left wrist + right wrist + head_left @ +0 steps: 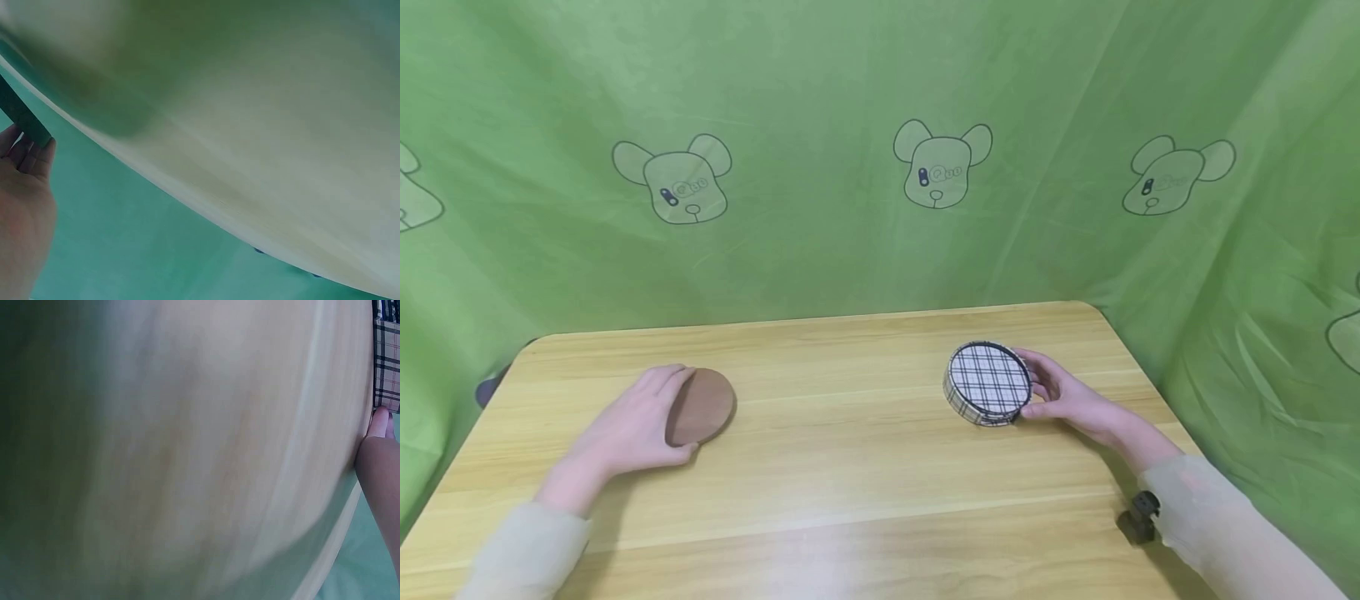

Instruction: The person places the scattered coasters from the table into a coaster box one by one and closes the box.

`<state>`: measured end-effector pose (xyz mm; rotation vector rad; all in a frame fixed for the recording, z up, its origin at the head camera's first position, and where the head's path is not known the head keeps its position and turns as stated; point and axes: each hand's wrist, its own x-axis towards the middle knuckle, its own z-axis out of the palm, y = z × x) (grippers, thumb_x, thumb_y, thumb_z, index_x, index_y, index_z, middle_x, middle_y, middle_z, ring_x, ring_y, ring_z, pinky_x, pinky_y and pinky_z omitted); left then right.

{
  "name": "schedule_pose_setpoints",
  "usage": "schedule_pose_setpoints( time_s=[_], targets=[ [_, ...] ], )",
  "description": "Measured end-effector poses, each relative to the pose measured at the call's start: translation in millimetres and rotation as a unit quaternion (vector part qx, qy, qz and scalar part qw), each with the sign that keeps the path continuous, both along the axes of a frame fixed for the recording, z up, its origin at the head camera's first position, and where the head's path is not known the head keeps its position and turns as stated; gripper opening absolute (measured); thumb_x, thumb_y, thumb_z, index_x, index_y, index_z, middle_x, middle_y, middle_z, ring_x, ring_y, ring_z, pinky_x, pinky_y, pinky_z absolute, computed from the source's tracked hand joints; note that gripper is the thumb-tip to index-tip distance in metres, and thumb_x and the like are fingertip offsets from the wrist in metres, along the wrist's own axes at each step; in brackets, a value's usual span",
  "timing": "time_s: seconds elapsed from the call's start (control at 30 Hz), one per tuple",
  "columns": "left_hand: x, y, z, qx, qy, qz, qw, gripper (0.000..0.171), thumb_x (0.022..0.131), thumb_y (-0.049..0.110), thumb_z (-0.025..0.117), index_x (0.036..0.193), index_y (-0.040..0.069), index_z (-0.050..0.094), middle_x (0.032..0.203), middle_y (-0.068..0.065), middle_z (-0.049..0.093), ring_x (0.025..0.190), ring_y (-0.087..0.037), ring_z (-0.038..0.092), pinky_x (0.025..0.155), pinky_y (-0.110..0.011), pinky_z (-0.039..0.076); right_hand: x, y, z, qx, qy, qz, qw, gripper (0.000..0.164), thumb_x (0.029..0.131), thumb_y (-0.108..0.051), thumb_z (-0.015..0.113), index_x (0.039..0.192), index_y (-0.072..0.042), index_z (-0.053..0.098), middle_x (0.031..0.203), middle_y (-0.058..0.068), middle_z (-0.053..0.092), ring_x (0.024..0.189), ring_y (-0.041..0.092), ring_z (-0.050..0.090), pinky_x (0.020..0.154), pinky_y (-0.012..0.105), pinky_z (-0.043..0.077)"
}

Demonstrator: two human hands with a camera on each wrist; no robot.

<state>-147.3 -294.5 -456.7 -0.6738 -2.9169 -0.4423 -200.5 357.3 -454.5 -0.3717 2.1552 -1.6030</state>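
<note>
On the left side of the table, my left hand [638,423] grips a flat brown disc [706,408] by its near-left edge, thumb below and fingers over the far side. In the left wrist view the same disc [22,112] shows as a dark slab at the fingertips. My right hand [1070,400] holds the right side of a round plaid box [988,383], white with black lines and a dark rim. Its checked side wall [387,365] appears at the right edge of the right wrist view, with fingers against it.
The light wood table [850,467] has rounded far corners. Behind it hangs a green curtain [820,233] printed with bear heads. A small black device [1140,518] sits at the right sleeve. A dark rounded thing [487,390] shows past the table's left edge.
</note>
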Motion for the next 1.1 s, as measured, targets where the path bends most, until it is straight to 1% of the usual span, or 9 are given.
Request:
schedule_pose_setpoints(
  time_s=[0.33, 0.53, 0.67, 0.9, 1.1],
  targets=[
    [-9.1, 16, -3.6, 0.001, 0.013, -0.021, 0.9997, 0.107, 0.065, 0.04, 0.09, 0.15, -0.008, 0.046, 0.148, -0.028, 0.054, 0.137, -0.044, 0.052, 0.116, -0.063, 0.049, 0.0, 1, -1.0, -0.002, -0.001, 0.001, 1.0, 0.103, 0.089, 0.004, 0.076, 0.168, 0.001, 0.009, 0.171, 0.036, 0.009, 0.126, -0.013, 0.048, 0.106, 0.007, 0.044],
    [-15.5, 27, -2.3, 0.001, 0.015, -0.029, 0.9995, 0.107, 0.065, 0.041, 0.089, 0.151, -0.007, 0.046, 0.149, -0.027, 0.054, 0.138, -0.044, 0.052, 0.118, -0.063, 0.048, 0.3, 1, -0.6, -0.001, 0.0, 0.002, 1.0, 0.102, 0.09, 0.004, 0.075, 0.168, 0.0, 0.01, 0.171, 0.035, 0.01, 0.127, -0.013, 0.048, 0.106, 0.006, 0.043],
    [-19.8, 38, -0.4, -0.003, 0.02, -0.039, 0.9991, 0.107, 0.066, 0.043, 0.088, 0.151, -0.008, 0.046, 0.149, -0.028, 0.054, 0.139, -0.045, 0.052, 0.118, -0.062, 0.048, 0.3, 0, 0.1, -0.002, 0.0, 0.001, 1.0, 0.102, 0.089, 0.004, 0.076, 0.168, 0.0, 0.01, 0.17, 0.035, 0.011, 0.127, -0.013, 0.048, 0.106, 0.006, 0.043],
    [-29.2, 59, 0.4, -0.01, 0.02, -0.06, 0.9979, 0.11, 0.065, 0.045, 0.087, 0.152, -0.007, 0.046, 0.15, -0.028, 0.055, 0.139, -0.044, 0.053, 0.119, -0.06, 0.048, 0.7, -1, 1.3, -0.003, -0.001, 0.001, 1.0, 0.102, 0.089, 0.005, 0.075, 0.168, 0.001, 0.009, 0.17, 0.036, 0.01, 0.126, -0.013, 0.05, 0.106, 0.007, 0.044],
    [-37.7, 76, 1.0, -0.005, 0.006, -0.07, 0.9975, 0.113, 0.063, 0.047, 0.088, 0.154, -0.005, 0.044, 0.153, -0.025, 0.053, 0.142, -0.042, 0.051, 0.121, -0.059, 0.047, 1.4, -2, 2.6, -0.003, -0.003, 0.0, 1.0, 0.102, 0.089, 0.005, 0.075, 0.168, 0.001, 0.009, 0.171, 0.035, 0.01, 0.126, -0.013, 0.05, 0.106, 0.007, 0.044]
  ],
)
